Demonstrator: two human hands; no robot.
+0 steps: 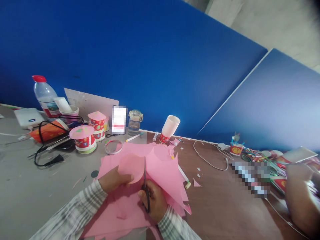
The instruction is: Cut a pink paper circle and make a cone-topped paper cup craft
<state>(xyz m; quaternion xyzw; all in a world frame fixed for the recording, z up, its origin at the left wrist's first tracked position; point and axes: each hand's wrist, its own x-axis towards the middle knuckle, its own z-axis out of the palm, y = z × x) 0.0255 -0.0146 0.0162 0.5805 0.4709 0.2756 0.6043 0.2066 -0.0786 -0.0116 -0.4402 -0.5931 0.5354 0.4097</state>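
Observation:
My left hand [116,179] pinches a rounded piece of pink paper [131,166] between thumb and fingers. In my right hand [156,200] is a pair of black-handled scissors [147,201], its blades pointing away from me along the paper's right edge. A larger part of the pink sheet [160,170] curls up to the right of the blades. Beneath both hands lies a stack of pink paper sheets [105,220] with jagged cut edges. Whether the blades are apart is hard to see.
Paper cups with pink tops [86,143], a tape roll [113,146] and a bottle [46,96] stand left. A glass jar [135,123] and stacked cups [170,128] line the blue partition [150,66]. White cable [210,163] and another person's arm [301,196] are right.

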